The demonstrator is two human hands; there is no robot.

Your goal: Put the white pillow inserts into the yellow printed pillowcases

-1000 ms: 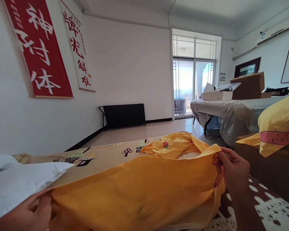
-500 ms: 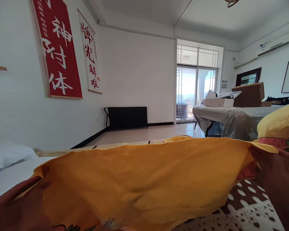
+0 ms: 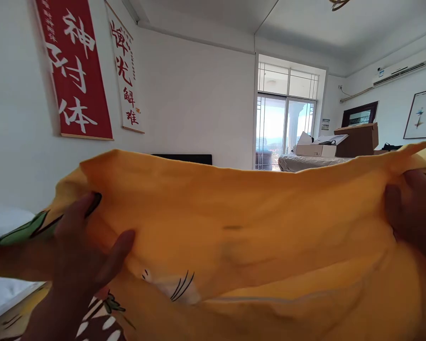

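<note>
A yellow cloth cover (image 3: 234, 222) with printed drawings is stretched wide in front of me, lifted to chest height. My left hand (image 3: 81, 241) pinches its left end, thumb on the near side and fingers tucked behind the fabric. My right hand (image 3: 412, 213) grips the right end, fingers closed round a bunched corner. The lower part of the cloth hangs down and hides the bed under it.
A white pillow (image 3: 3, 222) lies at the left. Red (image 3: 74, 71) and white (image 3: 124, 76) scrolls hang on the left wall. Behind the cloth are a covered table (image 3: 305, 162) with cardboard boxes (image 3: 358, 138) and a glass balcony door (image 3: 284, 128).
Both hands have raised the yellow cloth from bed level up in front of me and pulled it taut. It now hides the floor, the black rack and most of the far table.
</note>
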